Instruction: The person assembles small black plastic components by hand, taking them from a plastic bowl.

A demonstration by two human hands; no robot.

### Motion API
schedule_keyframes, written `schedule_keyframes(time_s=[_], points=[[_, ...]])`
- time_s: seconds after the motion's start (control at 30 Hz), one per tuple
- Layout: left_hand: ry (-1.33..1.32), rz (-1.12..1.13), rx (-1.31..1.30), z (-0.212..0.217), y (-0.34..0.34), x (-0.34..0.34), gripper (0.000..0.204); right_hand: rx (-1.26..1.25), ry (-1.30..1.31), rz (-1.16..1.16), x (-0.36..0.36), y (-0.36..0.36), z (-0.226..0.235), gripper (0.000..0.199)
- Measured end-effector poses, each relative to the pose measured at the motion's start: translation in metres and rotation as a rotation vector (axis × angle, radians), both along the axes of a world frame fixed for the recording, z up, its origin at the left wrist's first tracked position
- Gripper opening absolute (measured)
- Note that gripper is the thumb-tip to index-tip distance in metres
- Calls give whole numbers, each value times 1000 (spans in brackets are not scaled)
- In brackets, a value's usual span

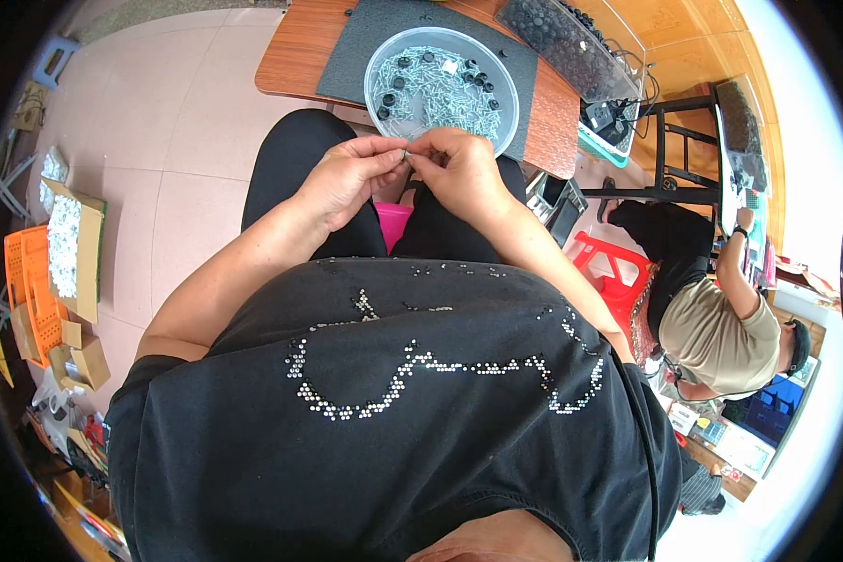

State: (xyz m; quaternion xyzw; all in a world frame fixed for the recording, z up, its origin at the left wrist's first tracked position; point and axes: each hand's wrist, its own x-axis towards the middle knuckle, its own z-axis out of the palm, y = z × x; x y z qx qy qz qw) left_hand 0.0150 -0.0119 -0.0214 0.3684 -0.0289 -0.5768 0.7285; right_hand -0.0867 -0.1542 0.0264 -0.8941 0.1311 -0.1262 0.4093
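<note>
In front of my lap, my left hand (354,178) and my right hand (461,170) meet, fingertips nearly touching. Thumb and forefinger of each are pinched together around something tiny, too small and covered to name. Just beyond them sits a translucent round basin (510,114), its near rim close to my knuckles. Many silvery screws (445,105) fill it in a loose heap. Among them lie several round black plastic pieces (399,82) and one small white piece (450,67). Below my hands, a bright pink container (393,225) shows between my knees.
The basin stands on a dark mat (347,61) over a brown wooden table (286,56). Clear boxes (576,56) of black parts stand at right. A person (721,328) sits farther right, near a red stool (613,267). At left are an orange crate (30,281) and an open carton (89,253).
</note>
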Motion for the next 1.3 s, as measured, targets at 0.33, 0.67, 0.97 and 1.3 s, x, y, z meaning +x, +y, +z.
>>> schedule_keyframes(time_s=[0.33,0.67,0.97,1.3], points=[[33,-46,20,-6,-3,-5,20,373,151,-62,-17,0,1,4],[27,-160,16,-6,1,-13,23,579,59,-70,-29,2,-33,12],[-205,-352,184,3,5,-19,42,540,117,-43,-47,9,-50,18],[-114,-218,166,6,3,-11,36,38,30,-115,-20,-19,-18,18]])
